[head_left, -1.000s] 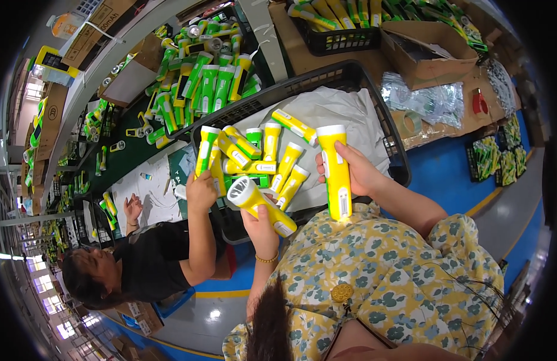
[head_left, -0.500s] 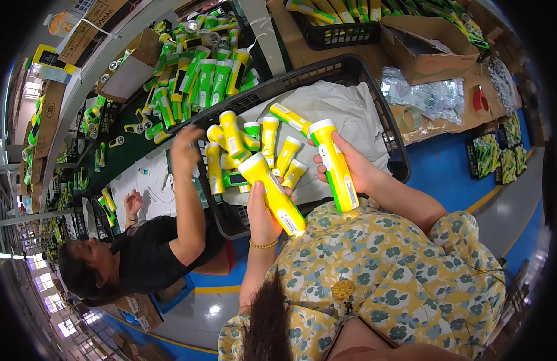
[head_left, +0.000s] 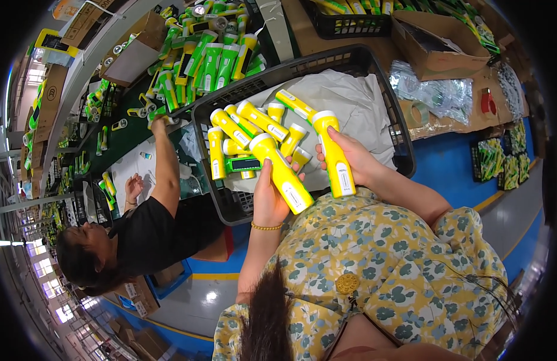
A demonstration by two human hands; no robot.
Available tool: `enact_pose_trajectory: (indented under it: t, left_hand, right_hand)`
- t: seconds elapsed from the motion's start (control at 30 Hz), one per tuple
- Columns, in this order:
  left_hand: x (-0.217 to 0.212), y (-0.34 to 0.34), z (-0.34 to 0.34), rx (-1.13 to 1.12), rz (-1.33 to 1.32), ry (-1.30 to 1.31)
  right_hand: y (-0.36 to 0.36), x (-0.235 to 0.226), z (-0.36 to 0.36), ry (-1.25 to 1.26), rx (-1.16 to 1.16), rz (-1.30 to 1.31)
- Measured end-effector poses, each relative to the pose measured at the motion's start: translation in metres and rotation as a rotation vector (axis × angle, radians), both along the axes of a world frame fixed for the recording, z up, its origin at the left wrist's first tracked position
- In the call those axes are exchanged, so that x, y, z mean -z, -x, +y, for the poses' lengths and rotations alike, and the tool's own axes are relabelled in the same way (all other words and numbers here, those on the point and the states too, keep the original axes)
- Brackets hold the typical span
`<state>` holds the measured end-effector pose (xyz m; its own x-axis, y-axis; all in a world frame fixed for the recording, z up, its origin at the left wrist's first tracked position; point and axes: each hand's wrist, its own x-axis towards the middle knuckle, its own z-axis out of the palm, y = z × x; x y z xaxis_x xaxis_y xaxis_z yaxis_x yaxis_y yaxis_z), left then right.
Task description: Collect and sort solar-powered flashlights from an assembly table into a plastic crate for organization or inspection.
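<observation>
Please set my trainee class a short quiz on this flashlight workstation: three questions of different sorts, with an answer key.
1. Short answer: What is in the person's left grip?
2. True or false: The person's right grip is empty.
3. Multiple choice: What colour is the crumpled lining in the black crate?
A) Red
B) Whitish
C) Blue

Key:
1. A yellow flashlight.
2. False: it holds a second yellow flashlight.
3. B.
</observation>
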<state>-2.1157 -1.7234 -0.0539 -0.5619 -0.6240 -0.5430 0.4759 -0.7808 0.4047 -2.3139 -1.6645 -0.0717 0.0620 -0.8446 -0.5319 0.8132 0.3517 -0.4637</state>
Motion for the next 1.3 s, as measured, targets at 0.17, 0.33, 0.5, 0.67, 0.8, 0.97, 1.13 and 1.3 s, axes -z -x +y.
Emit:
enact_pose_trajectory:
  t: [0.17, 0.33, 0.5, 0.67, 0.8, 0.97, 1.13, 1.3]
  left_hand:
    - [0.004, 0.0, 0.001, 0.01, 0.014, 0.029]
    - [0.005, 0.001, 0.002, 0.006, 0.113, -0.02]
    - [0.005, -0.002, 0.005, 0.024, 0.268, -0.078]
    - [0.001, -0.005, 0.009, 0.044, 0.567, -0.187]
    - [0.002, -0.006, 0.009, 0.091, 0.633, -0.152]
    - [-0.003, -0.001, 0.01, 0.069, 0.679, -0.225]
    - [-0.002, 0.0, 0.008, 0.048, 0.71, -0.282]
    - [-0.002, 0.001, 0.008, 0.008, 0.697, -0.308]
  right_hand:
    - [-0.01, -0.017, -0.001, -0.008, 0.028, 0.165]
    - [-0.009, -0.023, 0.001, 0.095, -0.041, -0.005]
    - [-0.012, -0.037, 0.006, 0.176, -0.058, -0.072]
    - [-0.018, -0.049, 0.009, 0.239, -0.053, 0.161]
    - [-0.022, -0.056, 0.006, 0.225, -0.064, 0.284]
    - [-0.024, -0.054, 0.002, 0.167, -0.067, 0.266]
    - [-0.026, -0.043, 0.0, 0.119, -0.062, 0.218]
    - [-0.025, -0.043, -0.002, 0.047, -0.068, 0.195]
